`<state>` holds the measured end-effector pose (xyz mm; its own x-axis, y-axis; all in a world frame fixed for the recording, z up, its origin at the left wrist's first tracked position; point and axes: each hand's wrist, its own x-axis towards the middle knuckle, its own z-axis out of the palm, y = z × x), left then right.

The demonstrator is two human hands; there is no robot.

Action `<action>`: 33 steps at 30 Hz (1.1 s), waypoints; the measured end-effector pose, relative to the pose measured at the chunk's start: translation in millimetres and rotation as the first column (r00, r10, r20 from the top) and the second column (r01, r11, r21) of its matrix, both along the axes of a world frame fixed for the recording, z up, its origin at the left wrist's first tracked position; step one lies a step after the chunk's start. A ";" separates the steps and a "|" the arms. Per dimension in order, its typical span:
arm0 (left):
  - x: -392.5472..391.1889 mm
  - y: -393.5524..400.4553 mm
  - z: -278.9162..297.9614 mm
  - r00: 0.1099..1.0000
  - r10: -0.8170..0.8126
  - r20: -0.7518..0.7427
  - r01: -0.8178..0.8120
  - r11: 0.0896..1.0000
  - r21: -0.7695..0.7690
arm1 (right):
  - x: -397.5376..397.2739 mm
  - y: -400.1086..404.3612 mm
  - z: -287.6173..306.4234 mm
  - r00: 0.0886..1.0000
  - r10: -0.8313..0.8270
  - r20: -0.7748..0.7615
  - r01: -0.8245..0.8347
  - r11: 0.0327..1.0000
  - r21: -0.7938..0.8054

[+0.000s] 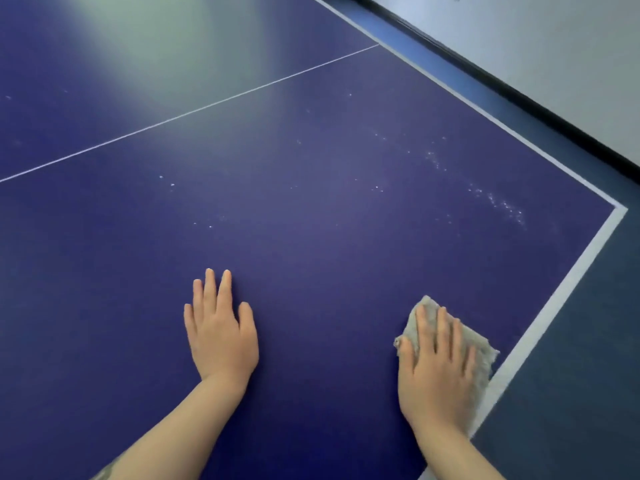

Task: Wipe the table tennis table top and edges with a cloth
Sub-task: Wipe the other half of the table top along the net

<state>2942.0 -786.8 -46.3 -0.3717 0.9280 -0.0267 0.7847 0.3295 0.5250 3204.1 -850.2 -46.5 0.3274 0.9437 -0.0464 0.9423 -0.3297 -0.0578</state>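
A: While my right hand (437, 367) presses flat on the grey cloth (479, 355), what stands on the list?

B: Item one: cloth, grey, crumpled, lying on the blue table top (311, 237) near the right corner, its outer side touching the white edge line (568, 285). Item two: my right fingers (441, 327), straight and slightly spread over the cloth, pressing it down, not pinching it. Item three: my left hand (221, 336), palm down on bare table, fingers straight and close together, thumb set apart.

A: And progress?

B: Item four: white specks (498, 202), scattered toward the far right corner, more faint ones mid-table. Judged unwiped. Item five: thin centre line (194, 112), with a pale glare beyond it; whether that far half is clean I cannot tell.

A: Edges?

B: No sign either way. I reckon most of the job is left.
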 end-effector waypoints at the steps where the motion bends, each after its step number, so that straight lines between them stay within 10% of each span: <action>1: -19.6 4.3 -1.8 0.999 0.026 -0.035 -0.026 1.000 -0.016 | -26.1 -4.8 -2.7 0.989 0.146 -0.020 -0.146 0.989 0.023; 8: -70.3 23.9 -2.2 0.968 0.074 -0.239 -0.121 0.975 -0.188 | -133.9 85.5 -2.6 0.579 0.805 -0.129 -0.812 0.583 -0.012; 14: -70.7 23.0 -2.4 0.960 0.086 -0.266 -0.143 0.968 -0.204 | -84.0 121.6 -5.7 0.935 0.356 0.003 -0.354 0.931 -0.091; 23: -73.3 23.5 -6.2 0.959 0.078 -0.271 -0.134 0.971 -0.195 | -188.1 128.0 -4.1 0.468 0.877 -0.109 -0.882 0.471 -0.006; 29: -71.5 24.2 -7.6 0.962 0.093 -0.258 -0.146 0.970 -0.194 | -133.4 203.8 -0.5 0.815 0.578 -0.027 -0.576 0.805 -0.143; 33: -71.9 21.2 -4.2 0.966 0.184 -0.181 -0.206 0.971 -0.116 | -129.8 136.3 -4.8 0.713 0.701 -0.030 -0.701 0.713 -0.016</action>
<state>2870.2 -765.6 -50.5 -0.5549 0.8292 -0.0668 0.7713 0.5429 0.3322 3074.3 -713.9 -51.4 -0.4288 0.9006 -0.0717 0.9024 0.4232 -0.0806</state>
